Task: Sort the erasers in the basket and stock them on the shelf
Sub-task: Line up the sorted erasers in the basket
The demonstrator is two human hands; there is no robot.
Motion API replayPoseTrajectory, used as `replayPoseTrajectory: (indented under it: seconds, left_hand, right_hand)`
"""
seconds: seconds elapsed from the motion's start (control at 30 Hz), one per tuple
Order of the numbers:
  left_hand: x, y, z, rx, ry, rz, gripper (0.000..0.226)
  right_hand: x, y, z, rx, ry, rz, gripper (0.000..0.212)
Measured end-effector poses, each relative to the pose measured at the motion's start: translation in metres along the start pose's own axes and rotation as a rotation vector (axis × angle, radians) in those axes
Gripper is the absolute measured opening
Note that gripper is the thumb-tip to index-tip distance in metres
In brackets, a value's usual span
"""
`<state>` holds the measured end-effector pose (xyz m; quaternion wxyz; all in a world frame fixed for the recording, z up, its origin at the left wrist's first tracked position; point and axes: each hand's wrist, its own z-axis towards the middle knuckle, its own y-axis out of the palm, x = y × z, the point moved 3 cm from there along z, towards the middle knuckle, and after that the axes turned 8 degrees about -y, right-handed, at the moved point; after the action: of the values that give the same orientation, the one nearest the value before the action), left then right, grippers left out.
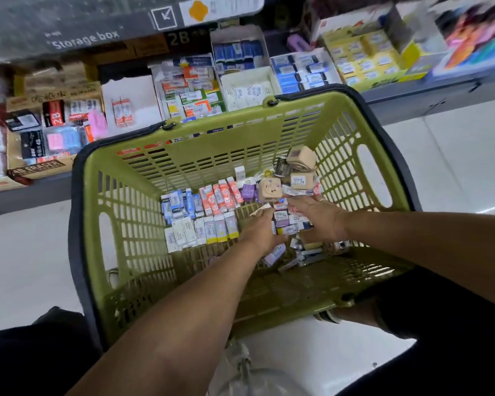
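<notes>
Both hands are being worked inside the green basket (212,155). The left grip (262,228) is being kept curled, with a thin white piece (261,209) seemingly being pinched at its fingertips; blur is preventing a firmer reading. The right grip (312,214) is being held flat and spread, palm down, over the loose pile of erasers (287,221); whether anything is being caught beneath it cannot be told.

Sorted rows are being kept just left of the left grip: blue-and-white erasers (177,202), orange-and-white erasers (220,194) and white erasers (200,230). Beige cube packs (300,157) are being left heaped just beyond the right grip's fingertips. The shelf display boxes (249,87) are being left well beyond both grips, so sorting is judged unfinished and stocking not yet begun.

Risks noted:
- The sorted rows are being exposed to the left wrist; a sideways sweep is likely to scatter them back into the pile.
- The beige heap is being propped loosely; raking beneath it may bring it down.
- Strays (273,255) are being hidden under the wrists and may be missed.
</notes>
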<state>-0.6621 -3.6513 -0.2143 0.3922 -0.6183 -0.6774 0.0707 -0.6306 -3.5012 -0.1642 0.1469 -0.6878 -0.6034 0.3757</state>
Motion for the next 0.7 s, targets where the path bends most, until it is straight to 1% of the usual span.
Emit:
replayPoseTrajectory:
  seconds: [0.07,0.13,0.17,0.2,0.27,0.3,0.4,0.47,0.57,0.7]
  left_hand:
    - [-0.001,0.003,0.001,-0.014,-0.007,-0.081,0.078]
    - [-0.001,0.008,0.001,-0.056,-0.023,-0.177,0.064]
    - [-0.001,0.009,0.000,-0.059,-0.022,-0.166,0.057]
    - [-0.001,0.011,-0.001,-0.053,-0.018,-0.147,0.052]
    - [-0.002,0.012,0.000,-0.053,-0.016,-0.160,0.045]
    - [-0.002,0.012,0.000,-0.068,-0.015,-0.183,0.043]
    - [-0.002,0.008,-0.003,-0.152,-0.015,-0.266,0.043]
    - [-0.003,0.002,-0.009,-0.221,-0.007,-0.335,0.048]
    - [-0.004,-0.004,-0.019,-0.310,-0.002,-0.389,0.049]
    - [-0.007,-0.005,-0.026,-0.351,-0.038,-0.418,0.059]
  right_hand:
    - [0.000,-0.003,0.005,0.049,0.000,0.068,0.097]
    - [0.002,-0.006,0.009,0.064,0.033,0.217,0.087]
    - [0.002,-0.007,0.009,0.050,0.037,0.219,0.083]
    - [0.002,-0.006,0.010,0.018,0.042,0.147,0.082]
    - [0.003,-0.004,0.011,-0.029,0.056,0.042,0.084]
    - [0.003,-0.004,0.011,-0.047,0.067,0.036,0.084]
    - [0.003,-0.006,0.014,-0.090,0.077,0.086,0.078]
    - [0.001,-0.004,0.017,-0.150,0.065,0.052,0.077]
    - [0.001,0.005,0.020,-0.268,0.083,0.031,0.085]
    - [0.006,0.004,0.022,-0.285,0.109,0.057,0.103]
